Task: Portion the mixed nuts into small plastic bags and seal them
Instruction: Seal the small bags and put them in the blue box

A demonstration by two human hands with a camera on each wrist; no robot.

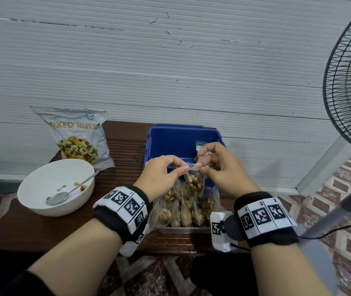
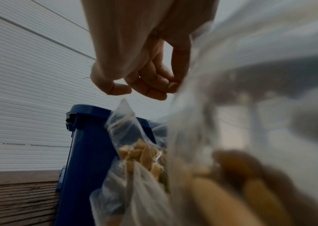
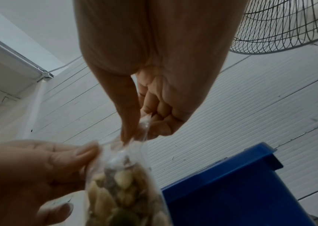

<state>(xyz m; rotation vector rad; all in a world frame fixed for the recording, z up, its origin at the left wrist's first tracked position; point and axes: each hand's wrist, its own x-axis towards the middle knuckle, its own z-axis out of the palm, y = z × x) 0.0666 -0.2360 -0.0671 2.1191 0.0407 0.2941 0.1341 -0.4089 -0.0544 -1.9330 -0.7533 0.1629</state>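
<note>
two hands (image 1: 160, 171) (image 1: 223, 167) pinching one nut bag (image 1: 195, 182), one bowl (image 1: 31, 189), one spoon (image 1: 67, 192)

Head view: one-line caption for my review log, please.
Left hand and right hand pinch the top of a nut-filled bag above filled bags in a clear tray.

Wrists: a black band (image 1: 121, 212) on the left, another black band (image 1: 265, 218) on the right.
Markings: white panels with square black-and-white codes around each band.
Right wrist: white tagged block, thin black cable (image 1: 341, 228).
Sleeves: dark, pushed up.
</note>
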